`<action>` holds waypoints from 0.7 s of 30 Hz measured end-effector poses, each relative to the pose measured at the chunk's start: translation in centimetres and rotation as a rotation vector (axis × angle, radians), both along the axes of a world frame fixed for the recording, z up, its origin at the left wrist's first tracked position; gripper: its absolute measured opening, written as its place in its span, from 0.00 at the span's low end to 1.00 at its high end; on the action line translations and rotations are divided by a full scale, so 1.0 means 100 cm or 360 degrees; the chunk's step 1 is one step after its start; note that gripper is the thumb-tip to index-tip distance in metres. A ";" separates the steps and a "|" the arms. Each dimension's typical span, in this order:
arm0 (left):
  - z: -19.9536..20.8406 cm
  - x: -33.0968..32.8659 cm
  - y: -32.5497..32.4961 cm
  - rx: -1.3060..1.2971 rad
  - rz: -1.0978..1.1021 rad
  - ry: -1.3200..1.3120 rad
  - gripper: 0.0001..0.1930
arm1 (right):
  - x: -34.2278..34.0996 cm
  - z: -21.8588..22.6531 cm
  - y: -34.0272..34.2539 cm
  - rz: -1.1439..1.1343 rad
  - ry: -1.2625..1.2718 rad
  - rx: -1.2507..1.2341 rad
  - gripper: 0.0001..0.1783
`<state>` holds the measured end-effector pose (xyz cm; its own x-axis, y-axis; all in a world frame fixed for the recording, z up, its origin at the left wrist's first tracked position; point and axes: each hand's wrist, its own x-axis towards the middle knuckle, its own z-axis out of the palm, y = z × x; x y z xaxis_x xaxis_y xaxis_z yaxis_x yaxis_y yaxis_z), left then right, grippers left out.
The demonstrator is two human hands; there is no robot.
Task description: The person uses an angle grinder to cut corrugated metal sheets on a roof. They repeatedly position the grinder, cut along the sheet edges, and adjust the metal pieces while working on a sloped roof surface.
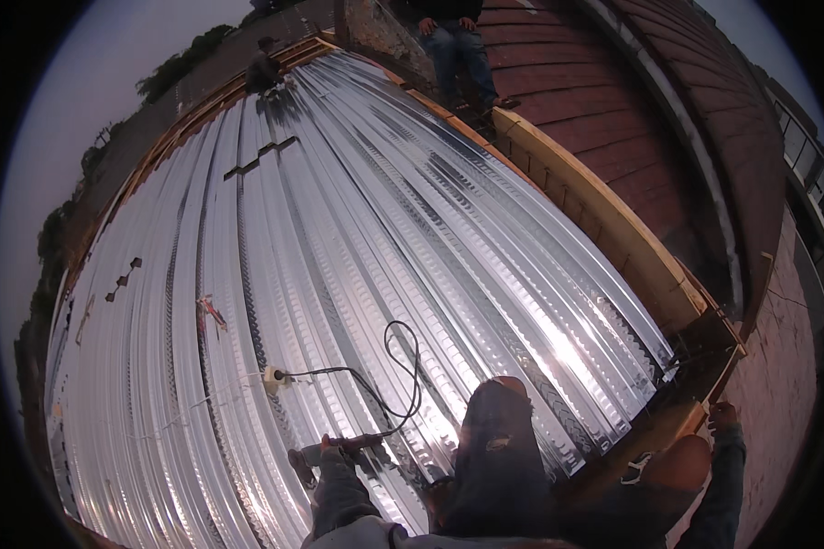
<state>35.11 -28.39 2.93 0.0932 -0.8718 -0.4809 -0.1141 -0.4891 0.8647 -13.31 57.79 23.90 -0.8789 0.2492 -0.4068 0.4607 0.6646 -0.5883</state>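
At the near edge of the ribbed metal decking (pixel 275 311), the person's left hand (pixel 332 449) lies on a corded power tool (pixel 364 443), fingers apparently gripping its body. The tool sits low over the ribs, to the left of the bent left knee (pixel 496 407) — a position that probably leaves the legs clear of its head. From its rear, a black cord (pixel 417 366) loops loosely across the metal to a pale socket (pixel 272 379); such slack likely spares the joint any pull.

The right hand (pixel 722 416) is out beyond the right knee (pixel 682 460), at the wooden edging (pixel 693 421), presumably for balance; whether its fingers are open or curled there, one cannot tell.

Farther off, a small red thing (pixel 214 314) lies between ribs, where it is perhaps less apt to slide. One co-worker (pixel 264 69) is low at the far end; another person (pixel 453 41) stands beside the timber side board (pixel 604 215).
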 end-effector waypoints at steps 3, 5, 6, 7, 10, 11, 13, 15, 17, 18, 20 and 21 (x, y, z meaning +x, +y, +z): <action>-0.007 0.044 0.014 0.0156 -0.0195 0.0703 0.28 | -0.007 0.047 -0.059 0.0178 0.0090 -0.0138 0.19; -0.009 0.068 0.016 0.0256 -0.0280 0.0837 0.28 | -0.009 0.094 -0.105 0.0339 0.0193 -0.0038 0.20; 0.001 0.061 0.017 0.0069 -0.0113 0.0638 0.29 | -0.011 0.104 -0.109 0.0335 0.0193 0.0008 0.21; 0.021 0.039 0.022 0.0114 -0.0307 0.0746 0.30 | -0.011 0.114 -0.102 0.0229 0.0167 -0.0005 0.20; 0.117 -0.056 0.054 0.0063 -0.0742 0.1064 0.35 | 0.006 0.148 -0.071 0.0243 0.0405 -0.0106 0.21; 0.156 -0.096 0.057 -0.0071 -0.0860 0.1134 0.35 | 0.012 0.165 -0.082 0.0317 0.0543 -0.0246 0.21; 0.233 -0.160 0.045 -0.0107 -0.1451 0.1388 0.38 | 0.025 0.203 -0.127 0.0531 0.0844 -0.0412 0.24; 0.290 -0.239 0.063 -0.0308 -0.1676 0.1574 0.41 | 0.035 0.237 -0.182 0.0894 0.1061 -0.0543 0.28; 0.345 -0.321 0.113 -0.0492 -0.2082 0.1854 0.39 | 0.027 0.243 -0.227 0.1256 0.1175 -0.0559 0.30; 0.358 -0.362 0.151 -0.0476 -0.2159 0.1888 0.42 | 0.028 0.245 -0.238 0.1335 0.1062 -0.0582 0.33; 0.386 -0.438 0.232 -0.0351 -0.2498 0.2255 0.49 | 0.020 0.240 -0.255 0.1440 0.0879 -0.0670 0.41; 0.395 -0.467 0.280 -0.0349 -0.2539 0.2232 0.49 | 0.015 0.231 -0.258 0.1467 0.0780 -0.0717 0.47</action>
